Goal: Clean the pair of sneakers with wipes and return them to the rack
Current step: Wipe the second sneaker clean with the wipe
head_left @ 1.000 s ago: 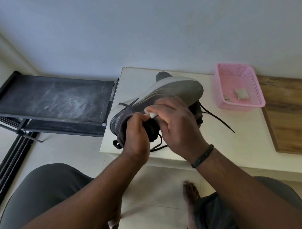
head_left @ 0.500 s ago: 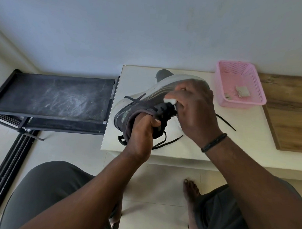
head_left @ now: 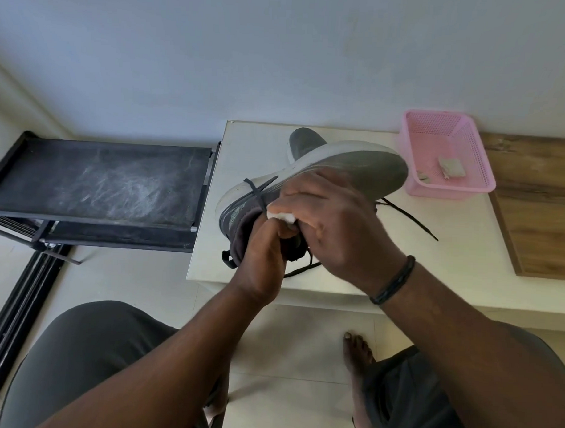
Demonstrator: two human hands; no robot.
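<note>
Here, sneaker (head_left: 356,165): held sole-up above the white table (head_left: 449,267), heel toward seven o'clock.
Left hand (head_left: 263,267): fingers curled round the heel collar.
Right hand (head_left: 335,225): fingers clamped on a white wipe (head_left: 282,216), pressed against the upper.
Second sneaker (head_left: 304,144): behind, at twelve o'clock.
Pink basket (head_left: 448,187): two o'clock.
Rack (head_left: 96,181): nine o'clock.

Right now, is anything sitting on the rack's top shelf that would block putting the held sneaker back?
Nothing visible does. The rack's top shelf shows only pale scuff marks. The sneaker is in the left hand above the white table.
</note>
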